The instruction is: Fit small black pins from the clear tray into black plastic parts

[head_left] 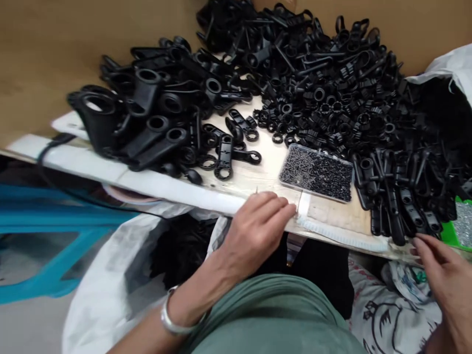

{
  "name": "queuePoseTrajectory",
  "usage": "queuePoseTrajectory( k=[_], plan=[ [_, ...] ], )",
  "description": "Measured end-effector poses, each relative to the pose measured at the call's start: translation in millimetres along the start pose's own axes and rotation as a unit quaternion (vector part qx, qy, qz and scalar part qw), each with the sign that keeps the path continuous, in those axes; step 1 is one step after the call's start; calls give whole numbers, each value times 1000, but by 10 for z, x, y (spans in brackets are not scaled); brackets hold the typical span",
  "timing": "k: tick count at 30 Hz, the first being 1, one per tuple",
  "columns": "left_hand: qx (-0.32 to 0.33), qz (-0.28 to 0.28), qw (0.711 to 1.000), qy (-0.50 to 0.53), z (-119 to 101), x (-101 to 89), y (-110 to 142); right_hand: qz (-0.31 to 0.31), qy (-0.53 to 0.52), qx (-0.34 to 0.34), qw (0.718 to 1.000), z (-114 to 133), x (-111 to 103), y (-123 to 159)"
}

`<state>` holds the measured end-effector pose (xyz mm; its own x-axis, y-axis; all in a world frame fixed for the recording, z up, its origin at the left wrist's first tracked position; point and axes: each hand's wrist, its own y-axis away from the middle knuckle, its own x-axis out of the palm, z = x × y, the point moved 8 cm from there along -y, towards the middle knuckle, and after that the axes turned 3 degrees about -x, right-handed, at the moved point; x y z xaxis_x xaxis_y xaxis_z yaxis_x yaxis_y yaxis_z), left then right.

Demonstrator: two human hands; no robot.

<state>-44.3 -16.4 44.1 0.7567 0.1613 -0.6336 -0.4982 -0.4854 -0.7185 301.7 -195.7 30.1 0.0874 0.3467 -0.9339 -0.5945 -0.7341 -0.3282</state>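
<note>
My left hand (254, 228) is closed at the front edge of the table, its fingers curled inward. A thin pin-like tip (257, 190) shows above its knuckles, and a thin metal sliver (298, 202) stands by the fingertips; what the hand holds is mostly hidden. Just beyond lies a clear box (316, 172) of tiny dark screw-like pieces. At the right, my right hand (440, 268) has thumb and fingers drawn together in a pinch, close to the ends of long black plastic pieces (396, 216). Whatever sits between those fingertips cannot be made out.
Black plastic arms with ringed ends (147, 93) heap at the left; small black rings and clips (332, 98) pile behind the box. A green tray (452, 236) of shiny bits stands far right. A black cable (73, 194), blue stool (55, 236) and white sack (106, 285) lie lower left.
</note>
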Motion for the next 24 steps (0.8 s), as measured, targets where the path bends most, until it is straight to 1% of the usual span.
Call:
queuePoseTrajectory(
  k=[2,4,8,10,14,17,18,20,23,24],
  plan=[
    [21,14,999,25,-151,133,4,17,-73,37,996,-7,88,89],
    [27,24,999,38,-231,225,4,26,-130,51,990,68,161,123],
    [26,29,998,50,-270,264,-14,32,-98,31,994,286,235,101],
    [23,31,998,57,-272,262,-24,33,-92,19,995,341,257,81],
    [30,32,996,75,-329,323,-40,37,-104,3,994,319,290,67],
    [45,45,994,86,-420,455,-83,46,-137,2,990,281,292,85],
    [52,59,993,89,-457,517,-112,35,-145,4,989,271,260,89],
    [69,97,988,97,-540,655,-197,-16,-147,3,989,255,125,85],
    [95,155,978,105,-662,865,-383,-112,-95,-13,989,217,-158,37],
    [98,163,976,106,-694,925,-461,-132,-73,-22,988,198,-235,2]
  ],
)
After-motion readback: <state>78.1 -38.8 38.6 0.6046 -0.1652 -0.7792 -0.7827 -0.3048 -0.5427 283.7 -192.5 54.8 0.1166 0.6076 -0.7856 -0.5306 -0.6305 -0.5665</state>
